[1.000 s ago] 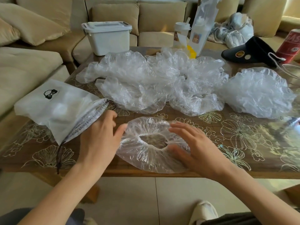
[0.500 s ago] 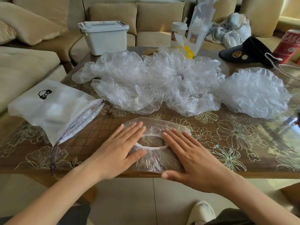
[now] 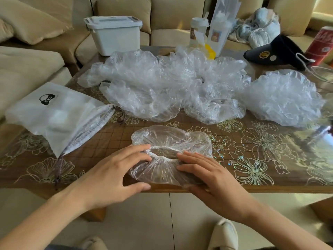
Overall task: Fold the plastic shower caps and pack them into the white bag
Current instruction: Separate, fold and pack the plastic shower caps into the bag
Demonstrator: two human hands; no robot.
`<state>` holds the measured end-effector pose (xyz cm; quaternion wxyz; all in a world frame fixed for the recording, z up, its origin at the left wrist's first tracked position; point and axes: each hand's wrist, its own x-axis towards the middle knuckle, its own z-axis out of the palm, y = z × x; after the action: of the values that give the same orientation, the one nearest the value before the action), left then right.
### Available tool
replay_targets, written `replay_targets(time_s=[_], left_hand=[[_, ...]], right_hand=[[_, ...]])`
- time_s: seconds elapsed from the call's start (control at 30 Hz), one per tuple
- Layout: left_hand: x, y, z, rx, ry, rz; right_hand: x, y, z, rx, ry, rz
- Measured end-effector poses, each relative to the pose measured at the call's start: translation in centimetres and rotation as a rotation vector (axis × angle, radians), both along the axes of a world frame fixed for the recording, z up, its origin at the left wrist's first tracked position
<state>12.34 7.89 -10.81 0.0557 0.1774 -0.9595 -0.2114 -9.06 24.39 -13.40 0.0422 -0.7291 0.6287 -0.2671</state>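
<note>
Clear plastic shower cap sits at the near edge of the table, pressed down under the flat fingers of my left hand and right hand, not folded yet, and the big pile of caps behind it hasn't gone into the white bag on the left lol.

Cap now flat, was puffy. L hand & R hand slid back twd table edge, uncovering cap's far side.
</note>
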Motion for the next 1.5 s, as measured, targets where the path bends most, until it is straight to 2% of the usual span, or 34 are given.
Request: replay_targets(time_s=[0.2,0.37,0.47,0.6,0.67,0.83,0.97,1.07,1.13,1.17,1.2,1.3,1.33,1.43,1.5], left_hand=[[-0.7,-0.3,0.7,0.100,0.025,0.027],[-1.5,-0.6,1.9,0.191,0.127,0.089],[-2.3,-1.2,2.2,0.136,0.178,0.144],[-3.7,-2.9,2.0,0.235,0.296,0.333],[-4.8,-3.2,1.5,0.234,0.314,0.427],[-7.7,-2.9,-0.3,-0.087,0.261,0.580],[-8.4,-2.5,-0.6,-0.246,0.172,0.667],[-8.3,-2.7,-0.7,-0.268,0.168,0.656],[-8.1,-2.8,-0.4,-0.169,0.201,0.628],[-8.0,-2.9,0.0,-0.039,0.233,0.634],[-7.7,-2.9,0.7,0.169,0.290,0.647],[-6.4,-2.8,3.6,1.032,0.505,0.611],[-5.6,-3.0,4.1,1.210,0.541,0.564],[-3.8,-3.7,5.0,1.406,0.530,0.353],[-2.9,-3.6,5.3,1.438,0.452,0.192]], right_hand=[[0.0,-0.6,0.8,-0.043,-0.051,-0.049],[0.0,-2.1,2.8,0.003,-0.469,-0.278],[-0.9,-3.6,3.6,0.031,-0.562,-0.382],[-1.4,-5.3,3.8,0.006,-0.648,-0.500],[-1.3,-5.7,3.9,-0.021,-0.585,-0.563],[-0.8,-6.4,2.9,-0.023,-0.197,-0.741],[-1.1,-6.5,2.8,0.073,-0.090,-0.778],[-1.1,-6.5,2.8,0.113,-0.029,-0.786],[-1.1,-6.4,2.8,0.114,-0.008,-0.782],[-1.2,-6.3,2.9,0.115,-0.002,-0.778],[-1.4,-6.1,3.1,0.124,0.006,-0.769],[-2.4,-5.2,3.9,0.202,0.091,-0.662],[-2.8,-4.9,4.1,0.236,0.119,-0.620],[-3.2,-4.4,5.8,0.214,-0.003,-0.543],[-2.3,-4.1,7.6,0.084,-0.271,-0.490]])
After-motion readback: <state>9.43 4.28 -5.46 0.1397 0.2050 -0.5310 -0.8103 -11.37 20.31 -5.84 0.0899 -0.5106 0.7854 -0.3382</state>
